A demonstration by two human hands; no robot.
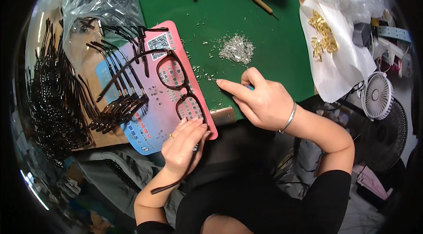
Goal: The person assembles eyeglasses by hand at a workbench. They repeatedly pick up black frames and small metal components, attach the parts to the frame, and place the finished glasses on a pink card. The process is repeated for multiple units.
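My left hand (182, 146) is closed on the near end of a dark brown eyeglasses frame (188, 85), fingertips at its lower rim. The frame lies over a pink and blue printed pad (154, 95), one temple stretching far left, the other passing under my left wrist. On the green mat, my right hand (265, 101) has its index fingertip down by loose tiny silvery screws (210, 78). A bit of something blue (250, 87) shows between its curled fingers; most of it is hidden in the hand. Just beyond lies a heap of small silvery screws (237, 49).
Several dark eyeglasses frames (121, 108) lie stacked on the pad's left, beside a large pile (53, 97) of more. A thin yellow-handled screwdriver (257, 1) rests at the mat's far side. Gold-coloured small parts (324, 33) sit on white sheeting at right, near a white fan (377, 95).
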